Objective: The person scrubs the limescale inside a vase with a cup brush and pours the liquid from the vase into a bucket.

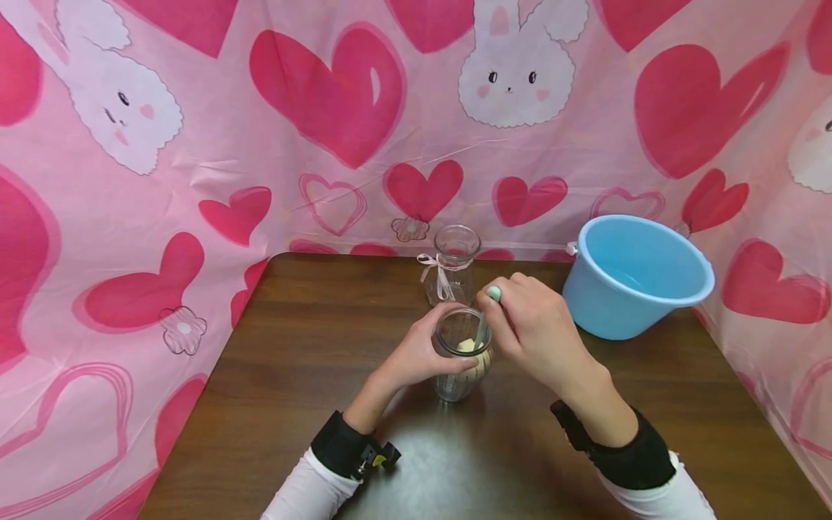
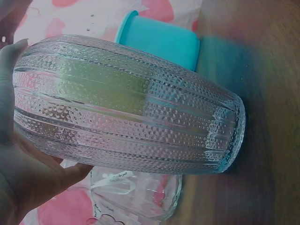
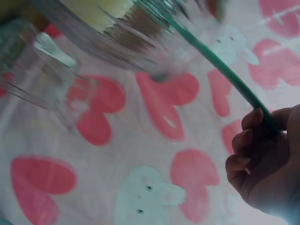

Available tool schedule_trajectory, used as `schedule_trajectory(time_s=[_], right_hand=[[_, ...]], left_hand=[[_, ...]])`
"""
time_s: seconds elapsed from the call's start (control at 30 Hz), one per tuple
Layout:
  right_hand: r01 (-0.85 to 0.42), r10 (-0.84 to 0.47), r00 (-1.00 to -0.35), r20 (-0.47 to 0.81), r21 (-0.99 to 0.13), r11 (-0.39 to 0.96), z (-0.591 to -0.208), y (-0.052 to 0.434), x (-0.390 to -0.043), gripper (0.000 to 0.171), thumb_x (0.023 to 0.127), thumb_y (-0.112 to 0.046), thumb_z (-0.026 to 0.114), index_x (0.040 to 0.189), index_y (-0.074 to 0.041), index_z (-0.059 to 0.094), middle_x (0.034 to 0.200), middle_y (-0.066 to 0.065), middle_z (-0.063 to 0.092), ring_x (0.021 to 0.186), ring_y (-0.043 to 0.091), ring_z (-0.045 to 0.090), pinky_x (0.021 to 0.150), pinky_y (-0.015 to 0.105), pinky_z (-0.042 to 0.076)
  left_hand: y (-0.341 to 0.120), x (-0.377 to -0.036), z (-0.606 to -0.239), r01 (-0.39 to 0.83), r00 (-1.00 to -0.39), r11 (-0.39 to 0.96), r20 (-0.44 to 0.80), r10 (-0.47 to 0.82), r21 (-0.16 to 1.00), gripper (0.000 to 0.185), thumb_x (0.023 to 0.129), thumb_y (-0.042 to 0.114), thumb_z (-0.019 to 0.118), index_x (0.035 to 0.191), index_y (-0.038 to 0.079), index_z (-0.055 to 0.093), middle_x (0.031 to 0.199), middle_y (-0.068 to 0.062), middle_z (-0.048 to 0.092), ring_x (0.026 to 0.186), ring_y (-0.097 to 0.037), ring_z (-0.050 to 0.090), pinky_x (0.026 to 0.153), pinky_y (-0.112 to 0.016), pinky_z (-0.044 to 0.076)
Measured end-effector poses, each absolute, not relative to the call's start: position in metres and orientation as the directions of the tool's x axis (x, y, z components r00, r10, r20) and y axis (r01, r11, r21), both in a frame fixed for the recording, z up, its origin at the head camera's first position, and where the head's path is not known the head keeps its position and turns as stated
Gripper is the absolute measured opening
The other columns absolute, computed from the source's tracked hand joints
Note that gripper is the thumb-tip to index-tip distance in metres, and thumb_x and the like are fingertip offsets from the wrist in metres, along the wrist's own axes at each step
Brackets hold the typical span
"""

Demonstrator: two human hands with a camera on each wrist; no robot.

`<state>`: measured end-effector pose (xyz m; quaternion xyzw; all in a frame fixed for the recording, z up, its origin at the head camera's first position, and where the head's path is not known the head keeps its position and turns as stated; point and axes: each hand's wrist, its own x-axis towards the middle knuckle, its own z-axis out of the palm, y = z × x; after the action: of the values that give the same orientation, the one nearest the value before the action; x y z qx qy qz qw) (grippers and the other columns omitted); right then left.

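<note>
I note the left hand [image 1: 416, 354] wrapped around the jar [image 1: 460, 354], which stands on the worktop [image 1: 312, 375]. The right hand [image 1: 536, 332] pinches a green brush [image 1: 484, 325] whose stem dips into the jar. A vase [image 1: 453, 266] stands just beyond both hands.

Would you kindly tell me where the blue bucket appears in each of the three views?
Head: blue bucket at right, on the table's far edge.
Left wrist: top centre, behind the textured glass jar.
Right wrist: not in it.
Shared landmark: that jar, held by the left hand.
</note>
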<state>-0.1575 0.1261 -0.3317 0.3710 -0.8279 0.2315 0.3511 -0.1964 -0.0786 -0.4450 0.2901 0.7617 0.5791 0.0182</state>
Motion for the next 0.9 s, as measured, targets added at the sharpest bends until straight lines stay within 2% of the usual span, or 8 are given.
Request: schedule_trajectory(time_s=[0.17,0.27,0.37,0.47,0.63,0.8,0.9], right_hand=[[-0.756,-0.47,-0.553,0.688,-0.177,0.63,-0.349,0.123,-0.166,0.015,0.102,-0.017,0.058,0.091,-0.008,0.063,0.073,-0.001,0.05,0.067,0.014,0.046,0.057,0.03,0.042],[-0.755,-0.469,-0.566,0.678,-0.198,0.625,-0.35,0.124,-0.166,0.01,0.099,-0.014,0.06,0.09,-0.009,0.062,0.073,-0.001,0.05,0.068,0.013,0.047,0.057,0.029,0.042],[-0.776,-0.468,-0.547,0.694,-0.21,0.595,-0.342,0.127,-0.163,0.019,0.105,-0.02,0.054,0.091,-0.009,0.061,0.076,-0.001,0.053,0.07,0.012,0.049,0.059,0.029,0.044],[-0.809,-0.447,-0.494,0.746,-0.206,0.551,-0.33,0.128,-0.159,0.033,0.111,-0.029,0.045,0.09,-0.008,0.061,0.078,0.0,0.057,0.072,0.013,0.052,0.062,0.03,0.045],[-0.831,-0.403,-0.435,0.805,-0.187,0.523,-0.322,0.127,-0.158,0.042,0.112,-0.034,0.041,0.087,-0.007,0.062,0.077,0.001,0.06,0.072,0.016,0.053,0.065,0.031,0.045],[-0.814,-0.423,-0.503,0.753,-0.248,0.525,-0.335,0.12,-0.165,0.024,0.106,-0.02,0.052,0.087,-0.009,0.062,0.071,-0.002,0.051,0.068,0.012,0.049,0.059,0.029,0.043],[-0.787,-0.411,-0.56,0.719,-0.308,0.534,-0.337,0.117,-0.17,0.014,0.099,-0.011,0.058,0.086,-0.01,0.061,0.07,-0.003,0.049,0.068,0.011,0.047,0.059,0.029,0.042]], left_hand=[[-0.079,-0.196,-0.446,0.415,-0.832,0.151,0.308,0.461,0.897,0.077,0.076,0.022,0.092,0.142,0.016,0.054,0.136,-0.009,0.064,0.12,-0.033,0.062,0.1,-0.052,0.052],[-0.078,-0.196,-0.447,0.412,-0.833,0.156,0.302,0.463,0.898,0.077,0.076,0.022,0.092,0.142,0.017,0.054,0.136,-0.008,0.065,0.119,-0.03,0.063,0.099,-0.049,0.052],[-0.077,-0.196,-0.447,0.411,-0.832,0.158,0.299,0.467,0.898,0.077,0.076,0.022,0.092,0.142,0.017,0.053,0.136,-0.009,0.064,0.119,-0.028,0.062,0.1,-0.048,0.052],[-0.077,-0.195,-0.447,0.407,-0.833,0.155,0.297,0.467,0.9,0.078,0.076,0.022,0.092,0.143,0.016,0.053,0.137,-0.011,0.064,0.119,-0.026,0.062,0.1,-0.048,0.052],[-0.078,-0.194,-0.445,0.398,-0.834,0.152,0.288,0.471,0.905,0.078,0.076,0.023,0.092,0.144,0.016,0.052,0.136,-0.011,0.063,0.119,-0.026,0.062,0.101,-0.049,0.052],[-0.078,-0.195,-0.444,0.402,-0.834,0.142,0.298,0.466,0.905,0.077,0.076,0.021,0.092,0.143,0.016,0.053,0.136,-0.011,0.063,0.119,-0.03,0.062,0.101,-0.053,0.051],[-0.079,-0.196,-0.444,0.406,-0.835,0.148,0.3,0.462,0.902,0.077,0.076,0.021,0.092,0.142,0.017,0.054,0.136,-0.009,0.064,0.119,-0.028,0.062,0.101,-0.051,0.052]])
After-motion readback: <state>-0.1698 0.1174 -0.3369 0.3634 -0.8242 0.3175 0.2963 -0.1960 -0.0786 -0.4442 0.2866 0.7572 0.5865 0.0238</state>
